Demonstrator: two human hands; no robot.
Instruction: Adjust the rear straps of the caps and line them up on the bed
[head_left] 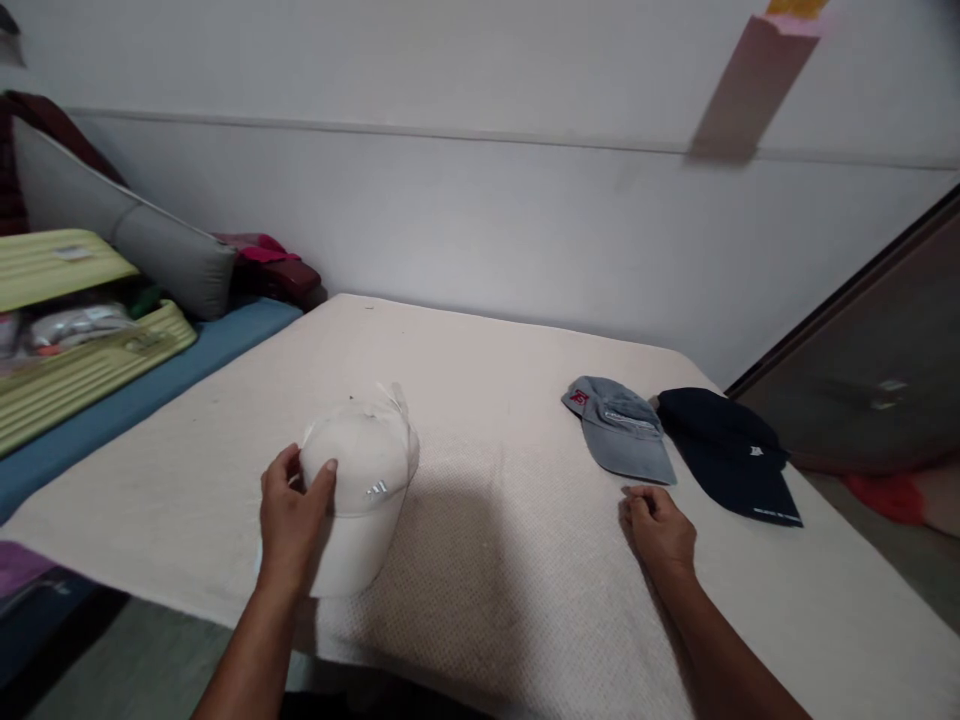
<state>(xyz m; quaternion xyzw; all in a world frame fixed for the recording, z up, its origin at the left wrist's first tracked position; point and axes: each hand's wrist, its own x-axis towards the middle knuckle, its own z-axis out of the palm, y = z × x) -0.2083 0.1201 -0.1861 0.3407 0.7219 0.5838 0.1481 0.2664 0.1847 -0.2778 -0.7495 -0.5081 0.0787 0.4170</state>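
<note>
A white baseball cap (367,460) lies on the cloth-covered table at the left, its brim toward me and a small silvery mark on its front. My left hand (292,510) holds its left side, with the thumb on the front panel and the fingers around the edge. To the right lies a grey cap (626,435) with a red mark on its side. Just in front of its brim, my right hand (660,525) rests with curled fingers, and I see nothing in them. A dark navy cap (720,445) with a small white emblem sits beside the grey one.
A pale cloth (480,370) covers the table, which meets a white wall (480,220) at the back. At the left are a blue surface (247,335), an open yellow-green case (97,375) and a grey cushion (157,240). A dark panel (862,370) stands at the right.
</note>
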